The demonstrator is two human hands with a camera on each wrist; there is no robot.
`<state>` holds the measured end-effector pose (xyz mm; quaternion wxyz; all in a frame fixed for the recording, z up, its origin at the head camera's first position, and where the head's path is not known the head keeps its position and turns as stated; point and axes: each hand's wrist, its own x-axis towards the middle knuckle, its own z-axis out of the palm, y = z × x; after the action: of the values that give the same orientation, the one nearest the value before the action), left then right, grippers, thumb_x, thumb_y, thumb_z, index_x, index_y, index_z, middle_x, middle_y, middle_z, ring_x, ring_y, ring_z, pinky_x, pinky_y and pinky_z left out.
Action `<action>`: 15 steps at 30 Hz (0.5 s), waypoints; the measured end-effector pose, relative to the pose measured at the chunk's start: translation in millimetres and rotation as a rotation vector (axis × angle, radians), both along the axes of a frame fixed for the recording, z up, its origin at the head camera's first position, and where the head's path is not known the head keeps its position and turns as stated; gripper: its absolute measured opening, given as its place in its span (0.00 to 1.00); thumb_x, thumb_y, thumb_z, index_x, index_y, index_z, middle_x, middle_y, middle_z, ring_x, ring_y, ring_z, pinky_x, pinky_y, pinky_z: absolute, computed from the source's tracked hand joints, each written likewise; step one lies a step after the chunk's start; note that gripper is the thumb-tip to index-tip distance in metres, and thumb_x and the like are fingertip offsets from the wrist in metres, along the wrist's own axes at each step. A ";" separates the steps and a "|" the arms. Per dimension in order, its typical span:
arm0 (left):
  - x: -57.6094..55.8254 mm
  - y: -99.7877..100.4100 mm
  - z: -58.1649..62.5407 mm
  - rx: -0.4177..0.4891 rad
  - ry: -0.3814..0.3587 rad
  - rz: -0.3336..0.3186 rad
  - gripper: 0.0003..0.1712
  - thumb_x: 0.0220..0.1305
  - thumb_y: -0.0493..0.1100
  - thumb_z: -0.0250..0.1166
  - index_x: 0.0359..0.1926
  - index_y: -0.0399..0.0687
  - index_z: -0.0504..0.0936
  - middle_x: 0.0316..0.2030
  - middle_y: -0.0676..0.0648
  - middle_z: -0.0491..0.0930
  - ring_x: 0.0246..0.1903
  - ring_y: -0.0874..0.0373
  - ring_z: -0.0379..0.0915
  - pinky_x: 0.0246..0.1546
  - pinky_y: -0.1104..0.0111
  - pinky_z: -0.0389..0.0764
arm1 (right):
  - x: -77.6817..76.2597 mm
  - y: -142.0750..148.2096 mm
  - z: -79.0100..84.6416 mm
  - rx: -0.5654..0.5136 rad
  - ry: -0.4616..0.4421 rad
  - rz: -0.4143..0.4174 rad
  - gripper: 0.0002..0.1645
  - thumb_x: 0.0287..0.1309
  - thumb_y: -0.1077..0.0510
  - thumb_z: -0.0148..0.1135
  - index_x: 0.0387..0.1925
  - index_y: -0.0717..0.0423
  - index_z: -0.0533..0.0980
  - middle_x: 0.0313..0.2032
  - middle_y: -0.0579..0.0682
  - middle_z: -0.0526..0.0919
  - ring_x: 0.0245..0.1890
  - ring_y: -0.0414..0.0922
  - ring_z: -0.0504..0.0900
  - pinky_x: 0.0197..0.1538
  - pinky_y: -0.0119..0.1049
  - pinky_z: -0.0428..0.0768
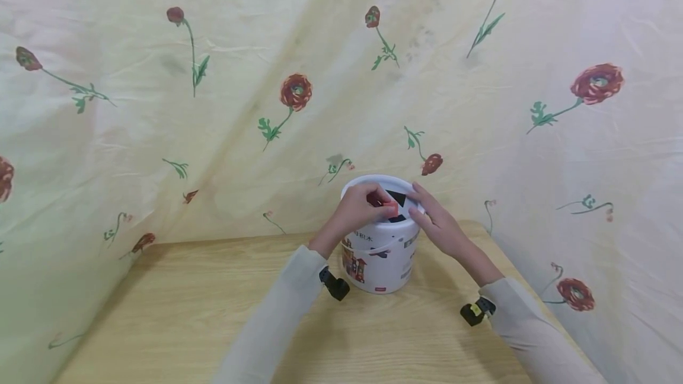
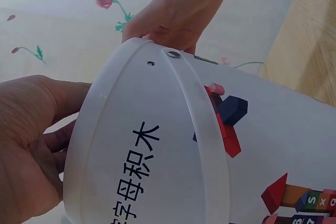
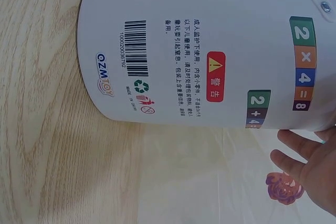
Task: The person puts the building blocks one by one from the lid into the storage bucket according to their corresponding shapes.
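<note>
A white toy-block bucket (image 1: pixel 392 262) with printed pictures and lettering stands upright on the table. Its white lid (image 1: pixel 385 179) has dark cut-out openings. Over the lid, my left hand (image 1: pixel 356 207) pinches a small red block (image 1: pixel 392 210) between thumb and fingers, right at one of the openings. My right hand (image 1: pixel 441 227) rests on the right side of the lid's rim, fingers extended. From the right wrist view, its fingers (image 3: pixel 294 145) touch the bucket's upper side. In the left wrist view the rim hides the left fingertips and the block.
The wooden table (image 1: pixel 213 307) spreads to the left of the bucket and in front of it. Its right edge runs close by the right forearm. A flowered cloth (image 1: pixel 224 105) hangs behind and along both sides. The bucket's handle (image 2: pixel 202 114) lies down against its side.
</note>
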<state>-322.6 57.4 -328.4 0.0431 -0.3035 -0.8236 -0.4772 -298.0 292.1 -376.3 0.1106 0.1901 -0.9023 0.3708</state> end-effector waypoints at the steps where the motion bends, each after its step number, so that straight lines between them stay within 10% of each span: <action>1: -0.1 0.4 0.1 0.001 0.001 0.003 0.08 0.60 0.46 0.76 0.37 0.51 0.85 0.35 0.54 0.85 0.35 0.62 0.79 0.38 0.73 0.81 | -0.1 0.0 0.0 0.000 -0.002 -0.001 0.35 0.78 0.43 0.43 0.78 0.52 0.56 0.82 0.55 0.46 0.79 0.65 0.51 0.70 0.71 0.60; 15: 3.0 9.8 2.2 -0.005 0.018 0.018 0.09 0.60 0.46 0.76 0.36 0.49 0.85 0.35 0.52 0.85 0.35 0.62 0.79 0.38 0.75 0.81 | -1.1 0.7 -0.3 -0.007 0.003 0.010 0.34 0.79 0.43 0.43 0.77 0.53 0.57 0.82 0.55 0.46 0.79 0.64 0.51 0.71 0.71 0.60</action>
<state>-319.6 67.2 -326.2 0.0540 -0.3006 -0.8270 -0.4721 -299.1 292.8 -376.5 0.1109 0.1947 -0.8999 0.3740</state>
